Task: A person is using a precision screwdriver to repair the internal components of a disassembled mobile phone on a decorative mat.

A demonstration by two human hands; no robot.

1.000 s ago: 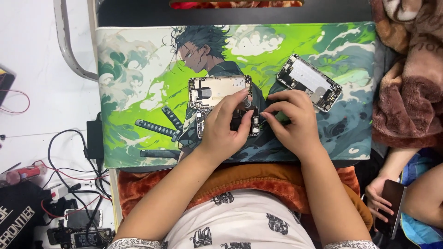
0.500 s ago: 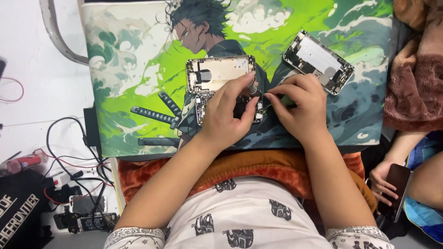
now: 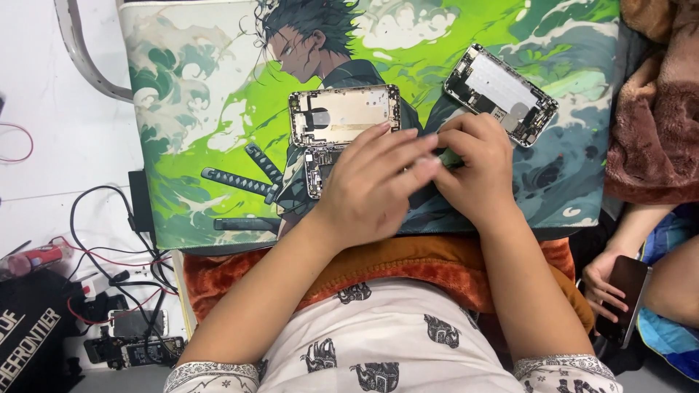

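An opened gold phone housing (image 3: 342, 116) lies on a green illustrated desk mat (image 3: 196, 131). My left hand (image 3: 371, 185) rests flat over the housing's lower right part. Its fingers are stretched to the right and blurred, and they touch my right hand (image 3: 473, 167). My right hand is curled just right of the housing, fingertips pinched around a small dark tool that is mostly hidden between the two hands. A second opened phone body (image 3: 501, 93) with a silver plate lies tilted on the mat, just beyond my right hand.
Black and red cables (image 3: 109, 247) and small phone parts (image 3: 135, 335) lie at lower left on the white surface. A brown blanket (image 3: 655, 109) sits at right. Another person's hand holds a dark phone (image 3: 619, 291) at lower right. An orange cushion (image 3: 408, 262) lies across my lap.
My left hand has slid right off the housing's middle, with its fingers now reaching my right hand. More of the gold housing shows. The view has moved closer.
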